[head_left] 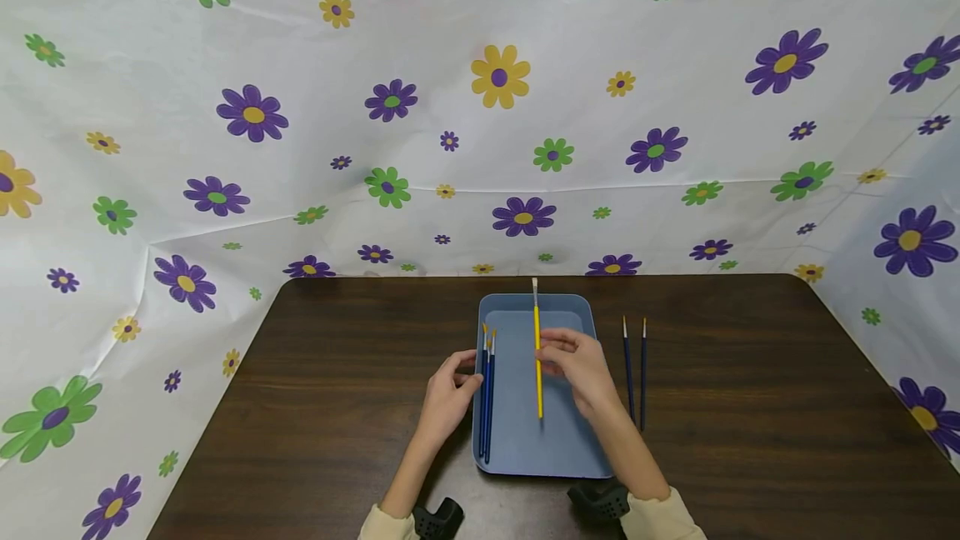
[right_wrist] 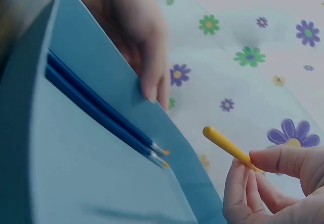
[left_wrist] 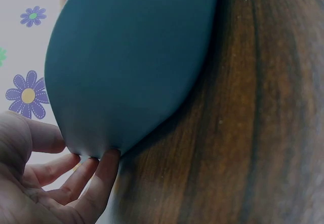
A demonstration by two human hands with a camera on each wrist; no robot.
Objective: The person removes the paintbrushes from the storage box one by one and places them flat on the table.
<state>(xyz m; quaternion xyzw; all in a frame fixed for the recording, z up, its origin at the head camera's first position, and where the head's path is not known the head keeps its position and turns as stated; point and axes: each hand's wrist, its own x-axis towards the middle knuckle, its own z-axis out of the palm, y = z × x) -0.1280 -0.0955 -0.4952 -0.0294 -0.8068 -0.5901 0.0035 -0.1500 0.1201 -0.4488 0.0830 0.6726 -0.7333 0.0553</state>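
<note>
A blue-grey tray (head_left: 517,436) rests on the table with its long sides running away from me. My left hand (head_left: 447,398) holds the tray's left rim; in the left wrist view its thumb and fingertips pinch the tray wall. Between thumb and fingers, my right hand (head_left: 583,369) pinches a yellow paintbrush (head_left: 538,390) over the tray, bristles pointing away. Blue paintbrushes (right_wrist: 109,112) lie along the tray's left side, bristles at the far end. On the table to the right of the tray lie two dark blue paintbrushes, one nearer (head_left: 628,369) and one farther right (head_left: 643,373).
The dark wooden table (head_left: 352,340) extends on both sides of the tray. Behind it hangs a white flowered cloth (head_left: 435,40). Black wrist devices sit at the left cuff (head_left: 441,521) and the right cuff (head_left: 600,500).
</note>
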